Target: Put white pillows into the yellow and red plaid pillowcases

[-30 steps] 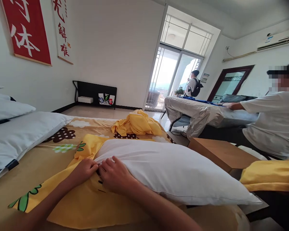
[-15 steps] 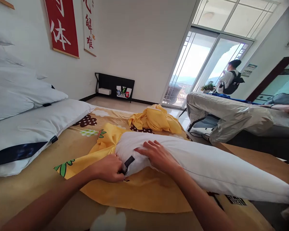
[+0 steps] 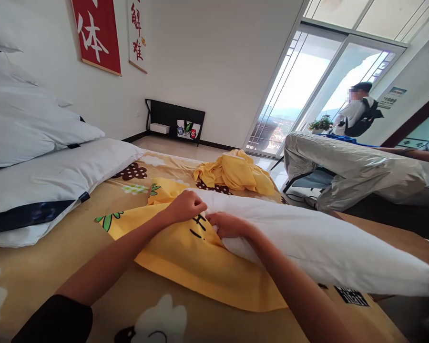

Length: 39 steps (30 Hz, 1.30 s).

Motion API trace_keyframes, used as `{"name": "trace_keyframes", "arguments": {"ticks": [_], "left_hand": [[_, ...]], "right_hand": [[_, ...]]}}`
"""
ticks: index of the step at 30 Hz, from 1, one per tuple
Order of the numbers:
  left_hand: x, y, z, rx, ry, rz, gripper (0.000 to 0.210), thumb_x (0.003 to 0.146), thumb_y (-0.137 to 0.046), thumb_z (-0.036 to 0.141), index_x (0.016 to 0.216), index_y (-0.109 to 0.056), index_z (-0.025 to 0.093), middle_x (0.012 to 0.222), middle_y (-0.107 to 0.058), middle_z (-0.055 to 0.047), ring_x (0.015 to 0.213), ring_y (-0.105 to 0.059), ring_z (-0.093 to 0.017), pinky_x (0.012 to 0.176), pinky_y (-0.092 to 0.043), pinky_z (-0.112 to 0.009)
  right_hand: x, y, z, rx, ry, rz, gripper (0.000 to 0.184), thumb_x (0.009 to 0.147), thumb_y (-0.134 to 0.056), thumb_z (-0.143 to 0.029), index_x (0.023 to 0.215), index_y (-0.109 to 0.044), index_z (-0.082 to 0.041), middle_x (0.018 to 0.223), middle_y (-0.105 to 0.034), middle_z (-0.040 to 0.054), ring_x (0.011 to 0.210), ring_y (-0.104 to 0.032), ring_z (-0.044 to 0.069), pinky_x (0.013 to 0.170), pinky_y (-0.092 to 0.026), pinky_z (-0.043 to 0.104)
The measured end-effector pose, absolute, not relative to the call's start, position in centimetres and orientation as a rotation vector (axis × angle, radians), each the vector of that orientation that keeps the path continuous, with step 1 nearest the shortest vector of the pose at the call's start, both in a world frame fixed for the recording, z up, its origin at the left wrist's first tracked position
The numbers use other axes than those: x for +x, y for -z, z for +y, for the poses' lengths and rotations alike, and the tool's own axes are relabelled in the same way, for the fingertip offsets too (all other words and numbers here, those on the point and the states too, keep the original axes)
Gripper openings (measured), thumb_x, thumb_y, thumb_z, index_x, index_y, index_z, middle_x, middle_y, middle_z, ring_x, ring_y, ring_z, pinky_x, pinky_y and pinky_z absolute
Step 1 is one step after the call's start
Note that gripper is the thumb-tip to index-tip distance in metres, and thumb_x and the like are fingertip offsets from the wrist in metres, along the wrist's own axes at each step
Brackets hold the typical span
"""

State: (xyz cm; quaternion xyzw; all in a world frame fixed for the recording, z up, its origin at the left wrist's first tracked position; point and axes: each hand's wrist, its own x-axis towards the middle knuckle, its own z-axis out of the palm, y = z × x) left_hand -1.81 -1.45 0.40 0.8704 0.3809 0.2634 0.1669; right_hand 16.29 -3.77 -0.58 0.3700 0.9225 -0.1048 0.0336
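My left hand [image 3: 189, 206] is closed on the edge of a yellow pillowcase [image 3: 178, 238] with black lettering and green leaf prints. The pillowcase now covers the near end of a long white pillow [image 3: 289, 228], whose rest lies bare towards the right. Close beside the left hand, my right hand [image 3: 230, 225] has its fingers curled in at the pillow where the case's edge meets it. Its fingertips are partly hidden in the folds. The lower part of the pillowcase spreads flat over the patterned bed sheet [image 3: 75, 257].
White pillows [image 3: 50, 171] with dark bands are stacked at left. A crumpled yellow cloth [image 3: 238, 171] lies behind the pillow. Beyond are a black shelf [image 3: 175, 116], a plastic-covered piece of furniture [image 3: 343, 157] and a person [image 3: 357, 112] near the glass door. Another forearm [image 3: 411, 153] reaches in at right.
My left hand has moved up and right, bringing the pillowcase over the pillow's end and its black tab. My right hand has shifted slightly, its fingers now curled in at the case's edge.
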Motion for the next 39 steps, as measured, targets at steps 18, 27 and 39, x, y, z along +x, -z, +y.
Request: {"name": "trace_keyframes", "arguments": {"ticks": [18, 27, 39], "left_hand": [[-3.5, 6.1, -5.2, 2.742, -0.645, 0.984, 0.025, 0.081, -0.046, 0.025, 0.059, -0.051, 0.016, 0.066, -0.064, -0.003, 0.065, -0.054, -0.014, 0.080, -0.036, -0.034], [-4.0, 7.5, -10.3, 2.940, -0.442, 0.942, 0.018, 0.078, -0.054, 0.025, 0.062, -0.055, 0.017, 0.065, -0.066, -0.002, 0.062, -0.057, -0.015, 0.082, -0.038, -0.034], [-7.2, 0.5, -0.8, 3.381, -0.660, 1.305, 0.017, 0.083, -0.051, 0.022, 0.088, -0.065, 0.014, 0.099, -0.067, -0.016, 0.106, -0.054, -0.030, 0.099, -0.029, -0.052]], "right_hand": [[20.2, -2.2, -7.1, 1.319, 0.845, 2.938, 0.040, 0.084, -0.058, -0.036, 0.122, -0.063, -0.024, 0.111, -0.067, 0.0051, 0.097, -0.063, 0.018, 0.084, -0.050, 0.029], [21.1, -1.3, 2.6, 2.160, 0.295, 2.444, 0.065, 0.089, -0.045, -0.058, 0.139, -0.049, -0.017, 0.138, -0.052, 0.0154, 0.127, -0.048, 0.032, 0.104, -0.036, 0.047], [19.3, -3.9, -4.8, 2.133, -0.150, 2.568, 0.066, 0.081, -0.053, -0.064, 0.133, -0.055, -0.023, 0.123, -0.065, 0.0121, 0.111, -0.059, 0.033, 0.092, -0.043, 0.044]]}}
